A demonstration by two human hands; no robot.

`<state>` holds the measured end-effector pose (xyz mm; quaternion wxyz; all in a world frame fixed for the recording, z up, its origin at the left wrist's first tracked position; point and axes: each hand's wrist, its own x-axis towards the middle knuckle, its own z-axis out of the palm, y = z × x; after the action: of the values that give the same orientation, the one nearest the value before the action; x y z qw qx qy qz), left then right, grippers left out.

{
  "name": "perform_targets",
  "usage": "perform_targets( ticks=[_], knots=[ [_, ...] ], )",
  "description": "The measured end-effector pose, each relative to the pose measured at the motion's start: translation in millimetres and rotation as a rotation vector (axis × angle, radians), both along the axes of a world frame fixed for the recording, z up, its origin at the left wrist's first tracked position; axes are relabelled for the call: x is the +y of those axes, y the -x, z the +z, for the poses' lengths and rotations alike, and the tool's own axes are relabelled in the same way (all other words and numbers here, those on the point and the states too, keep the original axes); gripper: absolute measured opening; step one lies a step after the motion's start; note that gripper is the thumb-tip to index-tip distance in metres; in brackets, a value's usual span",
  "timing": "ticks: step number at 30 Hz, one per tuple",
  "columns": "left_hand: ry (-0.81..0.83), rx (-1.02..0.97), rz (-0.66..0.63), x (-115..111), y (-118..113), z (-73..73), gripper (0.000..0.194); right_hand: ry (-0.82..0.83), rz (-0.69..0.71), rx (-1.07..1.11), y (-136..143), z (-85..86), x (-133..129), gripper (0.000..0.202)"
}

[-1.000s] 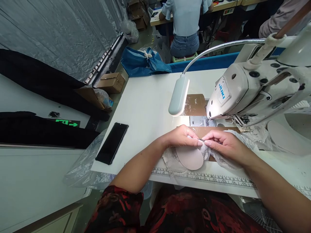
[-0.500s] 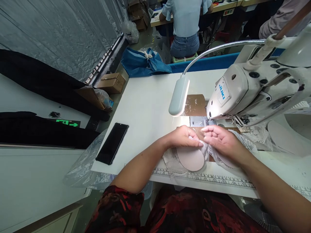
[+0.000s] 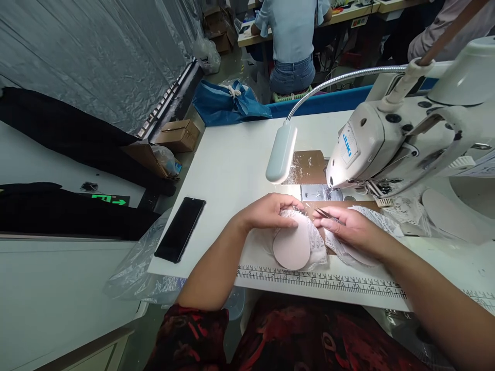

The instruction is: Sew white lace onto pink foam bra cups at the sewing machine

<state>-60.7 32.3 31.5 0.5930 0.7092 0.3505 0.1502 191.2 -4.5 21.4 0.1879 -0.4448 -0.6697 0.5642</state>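
Note:
My left hand [image 3: 275, 210] is closed on the upper edge of a lace bra piece, its thumb lying on a pale pink oval cup pad [image 3: 291, 246]. White lace [image 3: 317, 252] spreads out to the right of that pad. Between the fingers of my right hand [image 3: 350, 226] is a slim, two-pointed metal tool [image 3: 325, 214], tweezers or thread snips; I cannot tell which. Its points face left, toward the piece. Under my right hand lies more white lace [image 3: 338, 251] with a second pad, partly covered by the hand.
A white sewing machine [image 3: 363, 139] stands just beyond my right hand. A lamp [image 3: 282, 154] on a bent metal neck hangs over the table [image 3: 228, 165]. At left lies a black phone [image 3: 180, 229]. A printed ruler [image 3: 309, 278] runs along the front edge. A person [image 3: 293, 41] sits beyond.
My left hand has shifted left with the cup piece, turning its pad more upright. In my right hand the pointed metal tool now shows. The view has moved slightly.

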Motion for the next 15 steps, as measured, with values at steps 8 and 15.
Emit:
perform_targets(
  ticks=[8, 15],
  knots=[
    [-0.003, -0.053, 0.089, -10, -24, -10.0, 0.034, -0.125, -0.096, 0.003, 9, -10.8, -5, 0.025],
    [0.161, -0.06, 0.075, -10, -31, -8.0, 0.024, -0.146, -0.194, 0.097, 4, -14.8, -5, 0.028]
  ],
)
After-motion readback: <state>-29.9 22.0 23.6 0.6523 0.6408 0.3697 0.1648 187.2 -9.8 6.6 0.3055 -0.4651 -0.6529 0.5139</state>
